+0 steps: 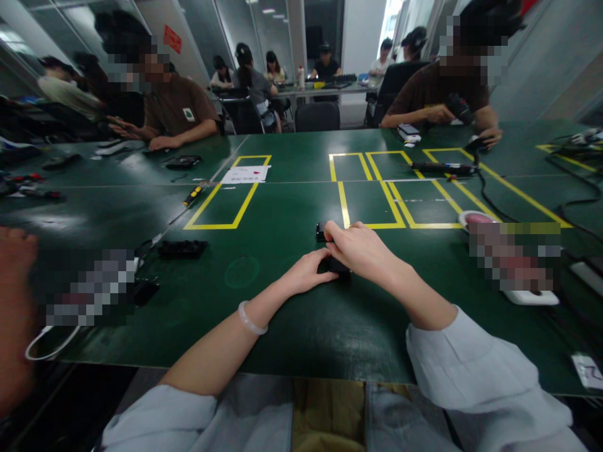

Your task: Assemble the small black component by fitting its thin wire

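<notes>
Both my hands meet at a small black part (340, 269) on the green table (282, 339), in front of my body. My left hand (311, 271) grips it from the left, thumb and fingers on either side. From above, my right hand (360, 248) closes over the far end with bent fingers. Another black piece (321, 232) shows just beyond the right fingertips; whether it joins the first I cannot tell. My hands hide most of the part, so its kind is not clear.
A black part (183, 248) lies to the left, with a yellow-black screwdriver (192, 196) farther off. Yellow tape outlines (345, 207) mark the table. A black power screwdriver (443, 168) and its cable lie at right. Two people sit opposite; another person's arm (16, 314) is at far left.
</notes>
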### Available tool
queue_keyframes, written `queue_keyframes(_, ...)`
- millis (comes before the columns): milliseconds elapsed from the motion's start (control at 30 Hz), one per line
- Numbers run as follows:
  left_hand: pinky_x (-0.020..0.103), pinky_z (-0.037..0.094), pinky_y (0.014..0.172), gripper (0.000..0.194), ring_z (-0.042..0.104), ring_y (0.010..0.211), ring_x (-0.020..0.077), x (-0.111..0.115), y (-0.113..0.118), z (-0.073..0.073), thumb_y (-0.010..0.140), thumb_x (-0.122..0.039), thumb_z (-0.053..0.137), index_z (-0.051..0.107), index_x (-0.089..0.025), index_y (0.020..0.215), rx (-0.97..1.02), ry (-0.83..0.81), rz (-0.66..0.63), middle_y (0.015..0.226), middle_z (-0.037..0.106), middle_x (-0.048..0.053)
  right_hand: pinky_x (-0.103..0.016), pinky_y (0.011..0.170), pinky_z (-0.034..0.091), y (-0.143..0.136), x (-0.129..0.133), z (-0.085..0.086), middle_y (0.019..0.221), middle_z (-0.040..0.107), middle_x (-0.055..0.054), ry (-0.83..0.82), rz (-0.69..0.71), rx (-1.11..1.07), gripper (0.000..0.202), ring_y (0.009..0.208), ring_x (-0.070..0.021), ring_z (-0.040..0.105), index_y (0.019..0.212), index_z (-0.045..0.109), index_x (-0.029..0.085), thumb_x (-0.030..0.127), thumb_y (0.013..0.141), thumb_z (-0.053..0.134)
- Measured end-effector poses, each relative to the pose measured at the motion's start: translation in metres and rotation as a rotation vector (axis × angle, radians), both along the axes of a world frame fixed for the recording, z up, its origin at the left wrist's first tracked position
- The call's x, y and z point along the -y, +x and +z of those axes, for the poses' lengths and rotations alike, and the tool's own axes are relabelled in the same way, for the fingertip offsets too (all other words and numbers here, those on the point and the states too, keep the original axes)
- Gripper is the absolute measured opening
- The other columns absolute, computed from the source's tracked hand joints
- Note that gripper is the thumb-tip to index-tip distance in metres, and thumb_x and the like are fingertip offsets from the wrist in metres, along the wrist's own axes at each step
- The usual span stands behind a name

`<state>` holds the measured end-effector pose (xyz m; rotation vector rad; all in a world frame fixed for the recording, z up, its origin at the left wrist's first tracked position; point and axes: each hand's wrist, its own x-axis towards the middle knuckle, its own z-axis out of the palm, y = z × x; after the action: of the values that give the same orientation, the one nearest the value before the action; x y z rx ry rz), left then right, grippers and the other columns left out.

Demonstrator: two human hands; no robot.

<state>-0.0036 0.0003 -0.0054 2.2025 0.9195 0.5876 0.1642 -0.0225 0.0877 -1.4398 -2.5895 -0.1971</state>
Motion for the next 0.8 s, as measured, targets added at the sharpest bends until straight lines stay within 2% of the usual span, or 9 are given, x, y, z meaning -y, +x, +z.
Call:
queue_keyframes(333,0.042,0.046,0.094,0.041,0.06,0.108,0.0282,0.0014,0.0002,0.0044,0.08,-0.035,0.068,0.056,-0.016,0.115,-0.011,-0.004,0.003,0.118,0.063,0.01,-0.03,0.071,0.034,0.0005,0.001,0.0025,0.085,0.069,-0.005,-0.019,0.019,-0.024,0.017,0.073,-0.0189,0.064,0.106,0.047,0.016,0.021,0.09,0.043)
queue_keyframes(800,0.041,0.047,0.093,0.042,0.06,0.108,0.0282,0.001,0.0011,0.0025,0.08,-0.034,0.068,0.056,-0.017,0.117,-0.036,0.003,0.008,0.118,0.064,0.01,-0.029,0.071,0.034,-0.0012,0.0033,0.0032,0.082,0.07,-0.004,-0.005,-0.001,-0.027,0.02,0.07,-0.0187,0.064,0.105,0.046,0.016,0.033,0.095,0.041)
